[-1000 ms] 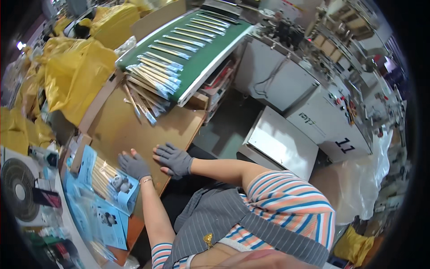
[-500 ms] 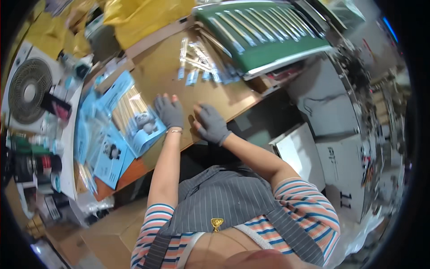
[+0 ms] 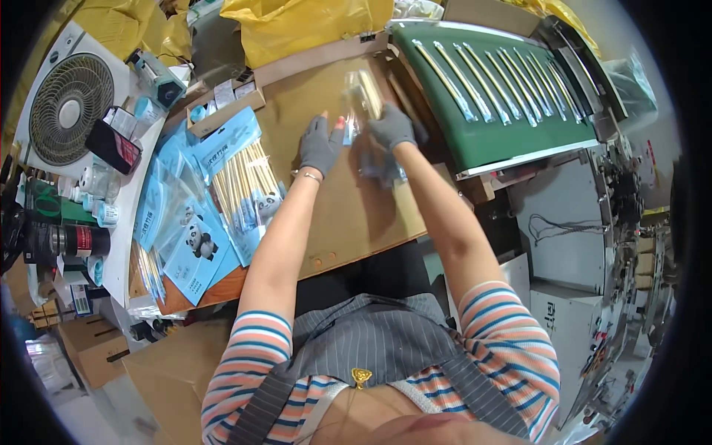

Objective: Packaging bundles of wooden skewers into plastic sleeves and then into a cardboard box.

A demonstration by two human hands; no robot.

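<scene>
Half a second ago, the left hand [image 3: 320, 146] and right hand [image 3: 393, 130] lay low near the table's front edge; now both are further forward, at the pile of wrapped chopsticks [image 3: 368, 95] on the brown table [image 3: 348, 237]. The pile was spread loosely then; now part of it stands as a blurred cluster just beyond the right hand's fingers. I cannot tell whether that hand is clamped on the sticks or merely touching them. The left hand's fingers are stretched out and apart, with nothing between them, beside the cluster's left side.

Both hands wear grey knit gloves that leave the fingertips bare. The sticks are pale, straight and slim, in clear shiny sleeves with blue ends. More lie in a slanted row on a smooth green belt [image 3: 512, 144] with a metal edge. Left of the left hand, a flat clear-and-blue bag [image 3: 241, 185] is packed with sticks, overlapping glossy blue bags [image 3: 195, 248] printed with pandas. Behind the table hangs a crinkled yellow plastic sheet [image 3: 297, 30].
</scene>
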